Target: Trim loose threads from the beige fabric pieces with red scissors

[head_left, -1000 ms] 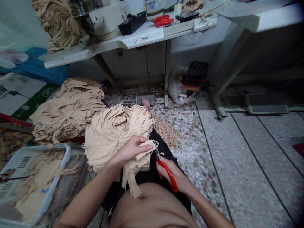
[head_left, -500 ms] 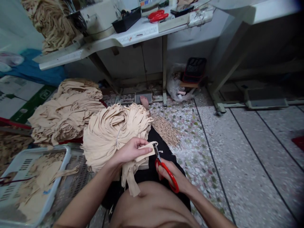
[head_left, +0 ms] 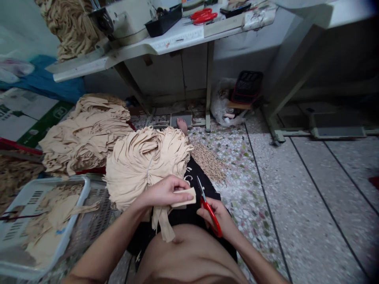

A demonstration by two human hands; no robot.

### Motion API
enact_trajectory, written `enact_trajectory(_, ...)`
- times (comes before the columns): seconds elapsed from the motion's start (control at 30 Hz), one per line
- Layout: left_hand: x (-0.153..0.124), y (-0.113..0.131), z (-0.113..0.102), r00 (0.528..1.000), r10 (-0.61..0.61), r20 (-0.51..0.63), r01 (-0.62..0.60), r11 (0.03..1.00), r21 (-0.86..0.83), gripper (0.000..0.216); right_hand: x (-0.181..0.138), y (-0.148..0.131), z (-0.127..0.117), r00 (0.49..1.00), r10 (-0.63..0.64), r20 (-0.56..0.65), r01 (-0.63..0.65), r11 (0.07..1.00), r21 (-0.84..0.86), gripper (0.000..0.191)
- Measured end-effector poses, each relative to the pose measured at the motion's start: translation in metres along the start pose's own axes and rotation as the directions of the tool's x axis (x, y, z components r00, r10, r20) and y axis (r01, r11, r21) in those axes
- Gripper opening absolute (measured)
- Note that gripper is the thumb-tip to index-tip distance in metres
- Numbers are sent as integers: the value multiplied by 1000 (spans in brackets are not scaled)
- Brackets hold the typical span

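Note:
My left hand (head_left: pixel 164 192) is closed on the end of a beige fabric strip (head_left: pixel 185 197), which comes from a big bundle of beige strips (head_left: pixel 142 161) lying over my lap. The strip's loose tails hang down below my hand. My right hand (head_left: pixel 217 217) grips red-handled scissors (head_left: pixel 209 209), blades pointing up and standing just right of the strip's end, slightly apart from it.
A white plastic basket (head_left: pixel 29 221) with beige pieces sits at lower left. Another beige fabric pile (head_left: pixel 85 134) lies behind it. A sewing table (head_left: pixel 166 39) with a machine, a black tray and red scissors (head_left: pixel 203 16) stands ahead. Small cut scraps (head_left: pixel 209 159) litter the terrazzo floor.
The scissors have drawn back to the right, off the strip's end. My left hand has pulled the strip lower and flatter.

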State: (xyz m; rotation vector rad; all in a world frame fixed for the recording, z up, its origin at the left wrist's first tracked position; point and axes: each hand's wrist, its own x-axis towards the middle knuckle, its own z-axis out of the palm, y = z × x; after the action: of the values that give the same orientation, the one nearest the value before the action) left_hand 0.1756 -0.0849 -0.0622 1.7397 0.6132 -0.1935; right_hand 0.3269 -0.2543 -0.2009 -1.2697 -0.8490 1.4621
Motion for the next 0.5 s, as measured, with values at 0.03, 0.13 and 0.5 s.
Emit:
enact_trajectory(0.03, -5, -1, -3, 997, 3, 77, -5, 1000, 27, 37, 0, 1, -1, 1000, 10, -8, -10, 1000, 10, 52)
enact_trajectory(0.13, -17, -16, -12, 946, -13, 323, -18, 996, 92, 31, 5, 4, -5, 998, 60, -26, -59, 998, 30, 53)
enact_trajectory(0.5, -35, -31, -23, 991, -93, 91, 94, 996, -2, 35, 27, 15, -8, 996, 15, -83, -18, 999, -38, 48)
